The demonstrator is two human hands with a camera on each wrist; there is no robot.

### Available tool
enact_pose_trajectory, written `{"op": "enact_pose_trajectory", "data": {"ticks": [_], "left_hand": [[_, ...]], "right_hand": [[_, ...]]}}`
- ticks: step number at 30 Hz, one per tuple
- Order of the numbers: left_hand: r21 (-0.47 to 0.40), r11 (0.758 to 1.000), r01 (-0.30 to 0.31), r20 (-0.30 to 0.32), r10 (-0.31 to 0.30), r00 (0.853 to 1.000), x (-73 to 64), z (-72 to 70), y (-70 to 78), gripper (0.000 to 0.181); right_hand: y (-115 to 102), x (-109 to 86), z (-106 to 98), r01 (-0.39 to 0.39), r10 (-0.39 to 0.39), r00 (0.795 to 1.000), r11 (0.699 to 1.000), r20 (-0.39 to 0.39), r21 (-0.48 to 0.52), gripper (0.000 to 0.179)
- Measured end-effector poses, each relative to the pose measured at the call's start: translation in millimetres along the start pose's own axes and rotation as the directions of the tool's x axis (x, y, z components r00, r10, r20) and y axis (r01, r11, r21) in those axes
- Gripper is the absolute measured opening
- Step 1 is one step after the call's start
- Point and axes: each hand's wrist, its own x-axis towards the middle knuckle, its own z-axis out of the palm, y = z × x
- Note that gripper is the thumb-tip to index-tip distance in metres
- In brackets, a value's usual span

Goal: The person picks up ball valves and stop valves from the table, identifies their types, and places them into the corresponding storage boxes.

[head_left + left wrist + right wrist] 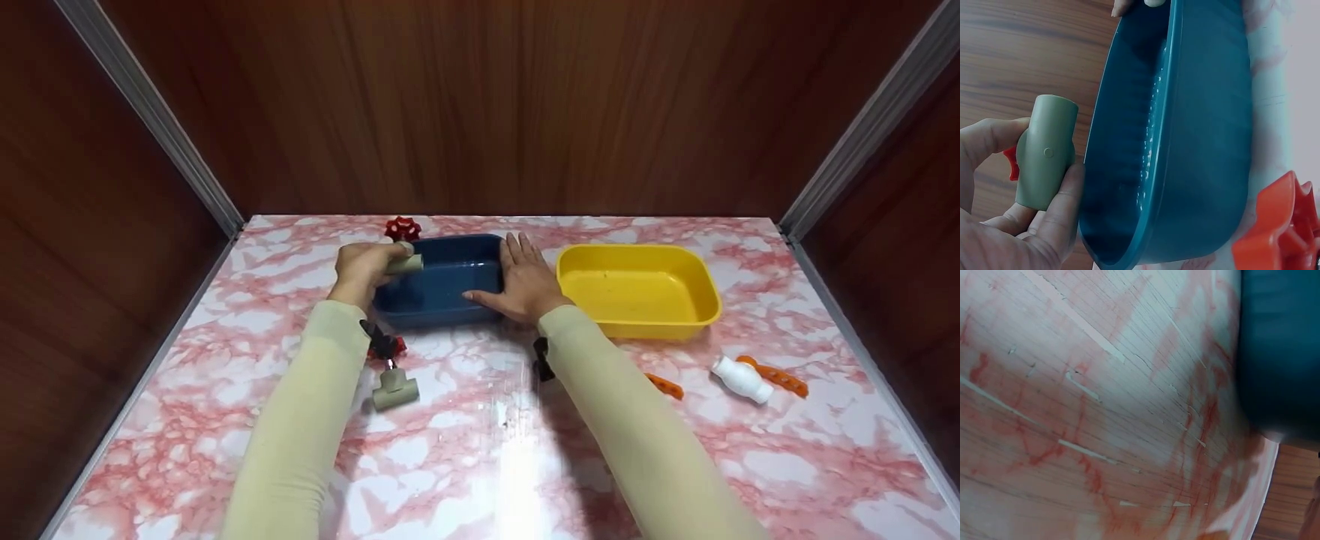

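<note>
In the head view my left hand [361, 270] grips a grey-green pipe valve [406, 264] over the left end of a dark blue plastic tub [442, 319]. The valve's red handwheel [403, 229] shows beyond the fingers. Close up in the left wrist view, thumb and fingers clasp the green valve body [1047, 152] beside the tub wall [1207, 129]. My right hand [525, 285] rests on the tub's right rim, fingers straight and thumb spread over the inside. The right wrist view shows mostly tabletop and the tub's blue side [1283, 354].
A second green valve [395, 390] with a red wheel lies before the tub, partly behind the left wrist. To the right stands a yellow tub [637, 330]. A white valve [742, 379] lies near orange handles [784, 379]. Wooden panels [480, 105] enclose the marbled table.
</note>
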Motion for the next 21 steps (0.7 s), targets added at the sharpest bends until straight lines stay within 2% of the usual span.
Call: {"op": "enact_pose_trajectory", "data": {"ticks": [7,13,21], "left_hand": [[-0.012,1.0,0.003,0.003,-0.003,1.0,-0.9,1.3,-1.3,0.028],[-0.018,1.0,0.006,0.003,-0.006,1.0,-1.0,2.7,-2.7,0.032],[0.034,0.999,0.024,-0.008,-0.023,1.0,-0.6,2.8,-5.0,0.029]], "right_hand": [[0.0,0.4,-0.2,0.002,-0.002,1.0,1.0,0.001,0.004,0.126],[-0.4,1.4,-0.1,0.006,-0.006,1.0,1.0,0.004,-0.002,0.126],[-1.2,0.8,-0.3,-0.006,0.006,1.0,1.0,0.01,-0.003,0.125]]}}
